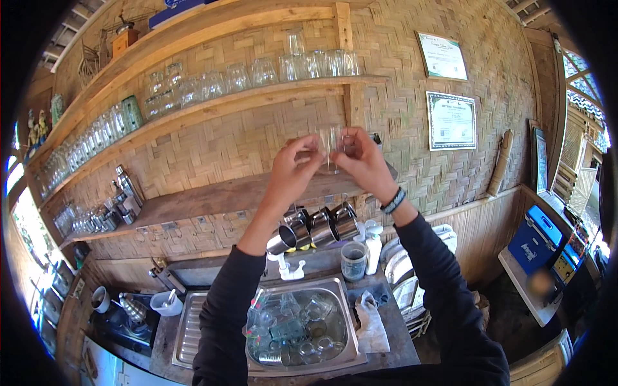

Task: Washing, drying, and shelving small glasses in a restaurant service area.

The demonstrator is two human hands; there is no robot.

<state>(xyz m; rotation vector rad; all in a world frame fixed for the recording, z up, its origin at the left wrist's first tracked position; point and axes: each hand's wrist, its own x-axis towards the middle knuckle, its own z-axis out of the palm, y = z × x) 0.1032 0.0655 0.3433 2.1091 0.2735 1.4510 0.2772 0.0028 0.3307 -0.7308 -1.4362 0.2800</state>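
Both my arms reach up and forward, and a clear drinking glass (330,145) is held upright between my hands. My left hand (295,166) grips its left side between thumb and fingers. On the other side my right hand (365,162) grips it the same way, a dark band around that wrist. Behind the glass runs the lower wooden shelf (193,196); whether the glass touches it I cannot tell. Above it, the upper shelf (270,89) carries rows of clear glasses (237,77).
Below me, a steel sink (351,321) holds many glasses in water. Metal cups (322,226) hang under the lower shelf, above a white tap (287,266). A jar (354,260) and a white bottle (373,251) stand behind the sink. Plates (407,283) lean at right; a cloth (372,325) lies beside the basin.
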